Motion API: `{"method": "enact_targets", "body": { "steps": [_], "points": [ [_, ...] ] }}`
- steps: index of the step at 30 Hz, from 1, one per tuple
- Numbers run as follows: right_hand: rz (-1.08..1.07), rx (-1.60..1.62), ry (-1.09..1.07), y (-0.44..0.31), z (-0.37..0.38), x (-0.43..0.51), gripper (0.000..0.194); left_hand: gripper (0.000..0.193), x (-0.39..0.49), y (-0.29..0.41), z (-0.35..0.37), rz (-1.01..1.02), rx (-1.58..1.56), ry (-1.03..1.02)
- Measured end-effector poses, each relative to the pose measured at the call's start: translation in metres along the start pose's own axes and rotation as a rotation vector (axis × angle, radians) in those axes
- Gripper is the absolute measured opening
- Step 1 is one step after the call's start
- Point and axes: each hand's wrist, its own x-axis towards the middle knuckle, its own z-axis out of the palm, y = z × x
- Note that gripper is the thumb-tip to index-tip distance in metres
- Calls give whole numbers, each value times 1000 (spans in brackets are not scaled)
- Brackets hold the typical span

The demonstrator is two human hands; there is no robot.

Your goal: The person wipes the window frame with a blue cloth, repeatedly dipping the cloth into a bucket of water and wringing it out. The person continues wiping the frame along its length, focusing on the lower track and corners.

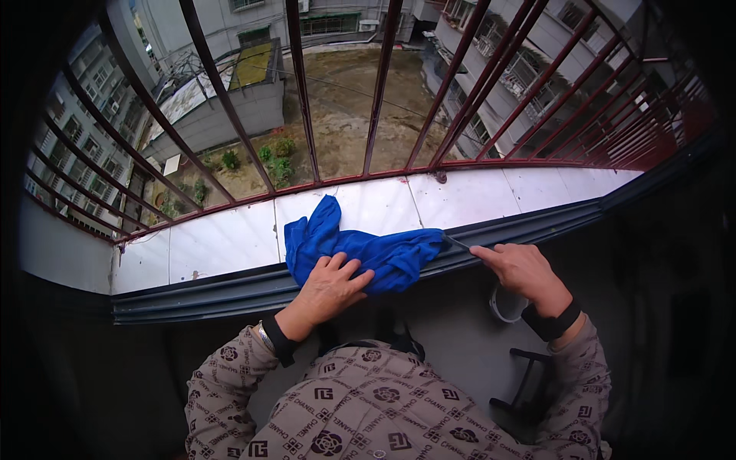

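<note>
A crumpled blue cloth lies across the dark metal window track and partly on the white tiled ledge. My left hand rests on the cloth's lower left part, its fingers bent over the fabric. To the right, my right hand grips a thin metal tool, the index finger stretched along it. The tool points left, and its far end meets or goes under the cloth's right tip, so that end is hidden. What kind of tool it is cannot be told.
Dark red metal bars stand along the ledge's outer edge, with a yard and buildings far below. Beneath my right hand, a white bucket stands on the grey floor. A dark stool or frame is near my right forearm.
</note>
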Motion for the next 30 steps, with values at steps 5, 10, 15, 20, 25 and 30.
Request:
{"method": "enact_targets", "body": {
  "steps": [5, 10, 15, 20, 25, 30],
  "points": [
    [78, -35, 88, -19, -13, 0, 7, 42, -14, -8, 0, -5, -37, 162],
    [143, 71, 104, -18, 11, -6, 13, 43, -9, -1, -2, -24, -32, 114],
    [595, 217, -15, 17, 44, -11, 19, 41, -4, -1, 0, -44, -29, 66],
    [417, -98, 22, 31, 86, -25, 42, 40, -2, 2, -2, -61, -18, 81],
    [374, -250, 99, 42, 78, -34, 43, 40, 0, 5, -4, -68, -1, 86],
    [125, 14, 136, 21, 43, -29, 25, 35, 1, 9, -4, -64, 1, 128]
  ]
}}
